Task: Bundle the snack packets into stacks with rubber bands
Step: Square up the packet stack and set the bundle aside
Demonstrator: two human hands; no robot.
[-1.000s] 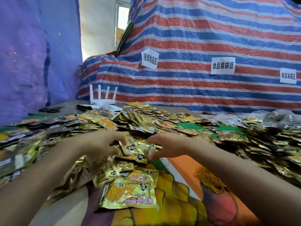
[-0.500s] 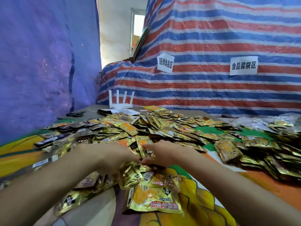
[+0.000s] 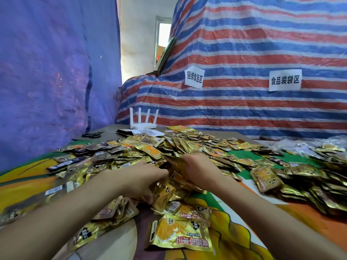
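Left hand and right hand close together, fingers curled round clump of packets in heap on tabletop. Router at far edge.

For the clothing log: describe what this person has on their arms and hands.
Nothing worn is visible. The left arm and right arm are bare right to the picture's edge, with no sleeve in sight. The left hand and right hand have no gloves, and no watch, ring or wristband shows.
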